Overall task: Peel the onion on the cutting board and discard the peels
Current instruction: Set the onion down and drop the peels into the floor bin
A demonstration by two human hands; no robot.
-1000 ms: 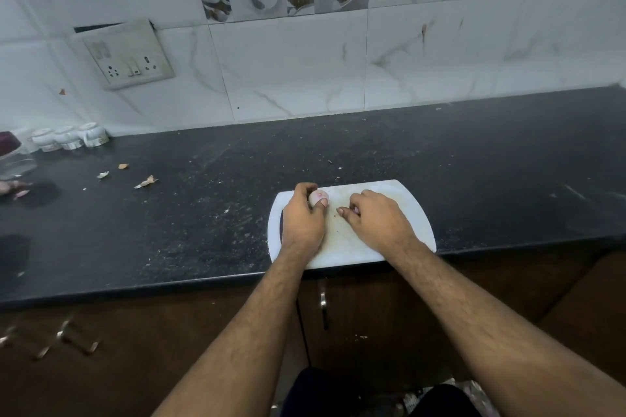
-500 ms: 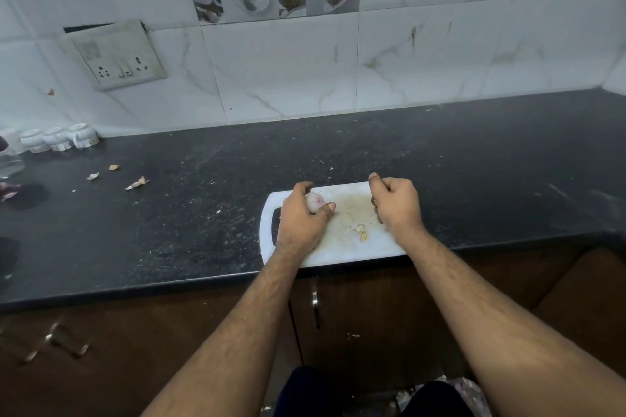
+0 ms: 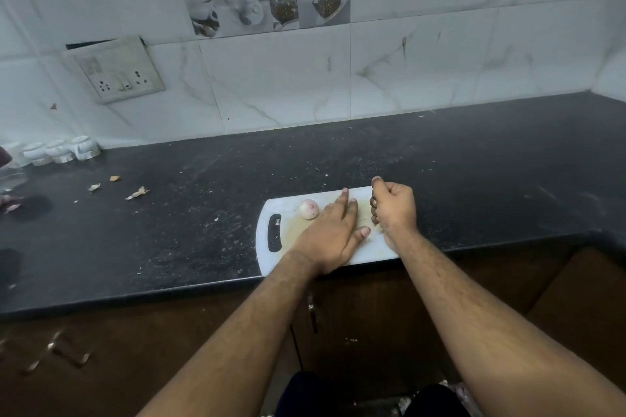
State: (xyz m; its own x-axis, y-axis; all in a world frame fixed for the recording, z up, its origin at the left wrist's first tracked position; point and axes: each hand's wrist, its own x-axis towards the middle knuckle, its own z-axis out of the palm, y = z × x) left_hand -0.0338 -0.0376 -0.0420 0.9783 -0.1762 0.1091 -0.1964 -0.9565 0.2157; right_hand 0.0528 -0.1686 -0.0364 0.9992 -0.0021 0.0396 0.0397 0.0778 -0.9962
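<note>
A small peeled, pale pink onion (image 3: 309, 209) rests by itself on the left part of the white cutting board (image 3: 292, 204), which lies at the front edge of the black counter (image 3: 189, 213). My left hand (image 3: 333, 234) lies flat and open on the middle of the board, just right of the onion and not touching it. My right hand (image 3: 394, 207) is curled into a fist over the board's right end. Whatever the fist may hold is hidden by the fingers. The left hand covers the board's middle.
Dry peel scraps (image 3: 137, 193) lie on the counter to the far left. Small white cups (image 3: 61, 151) stand against the tiled wall at the back left, below a socket plate (image 3: 118, 73). Brown cabinet doors with a metal handle (image 3: 313, 311) run under the counter edge.
My left hand let go of the onion and slid right, flat onto the board's middle, covering the loose bits there. My right hand stayed a fist at the board's right end.
</note>
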